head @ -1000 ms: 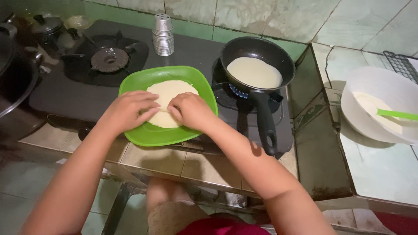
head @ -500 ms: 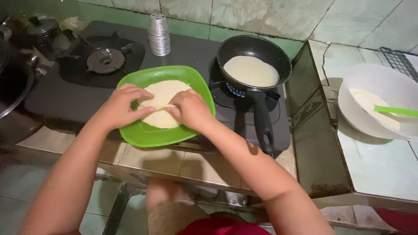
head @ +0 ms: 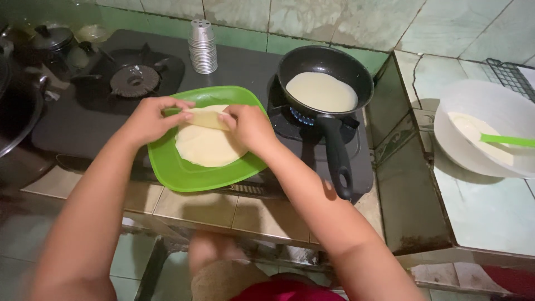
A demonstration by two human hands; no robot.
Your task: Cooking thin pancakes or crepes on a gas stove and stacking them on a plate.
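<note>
Biggest thing in view is your two-burner gas stove (head: 100,120), black top, sitting on the tiled surface (head: 223,209). Off to the right on the pale tiles there's a white mixing bowl (head: 473,111) with batter in it and a green spatula (head: 507,140) resting inside. The black frying pan (head: 326,69) is on the right burner with a blue flame showing under it and a pale round crepe (head: 321,92) cooking in it, handle pointing back at you. A stack of little metal moulds (head: 203,47) stands at the back between the burners.

In front of that is the green plate (head: 195,175), straddling the stove's front edge, and on it the thin crepe wrapper (head: 206,145) you're working. Your left hand (head: 150,118) and right hand (head: 251,125) are both pinched on its far edge, which is folded over toward you into a small roll.

That wrapper looks super thin, soft and floppy, so I'd guess it tears easily and weighs nothing. Grip the folded edge near both ends with fingertips, lightly, and don't tug.
</note>
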